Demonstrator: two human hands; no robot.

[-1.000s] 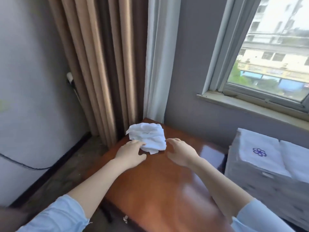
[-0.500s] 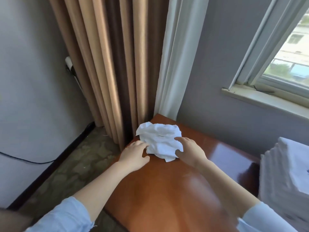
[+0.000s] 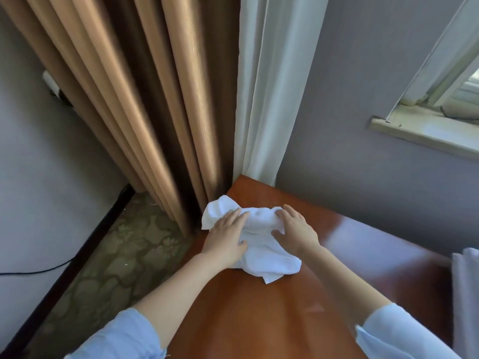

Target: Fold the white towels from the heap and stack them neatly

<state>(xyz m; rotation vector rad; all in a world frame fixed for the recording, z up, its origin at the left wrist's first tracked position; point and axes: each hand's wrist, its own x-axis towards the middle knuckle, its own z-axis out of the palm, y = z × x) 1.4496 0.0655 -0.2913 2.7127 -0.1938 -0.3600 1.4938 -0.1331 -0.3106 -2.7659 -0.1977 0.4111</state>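
A crumpled white towel (image 3: 268, 257) lies near the far left corner of the glossy brown table (image 3: 259, 322). My left hand (image 3: 228, 237) rests flat on the towel's left part, fingers pointing away from me. My right hand (image 3: 295, 230) lies on its right part, thumb stretched left across the cloth and fingertips at the far edge. The towel's near corner sticks out towards me between my forearms. The edge of a stack of white towels (image 3: 466, 286) shows at the right border.
Tan curtains (image 3: 145, 104) and a white sheer curtain (image 3: 264, 94) hang just behind the table's far corner. A grey wall and window sill (image 3: 425, 130) are at the right. Patterned floor (image 3: 124, 255) with a black cable lies left of the table edge.
Both hands have moved forward from beside the towel onto its top. The towel now sits lower and more spread towards me. The view has swung left and down.
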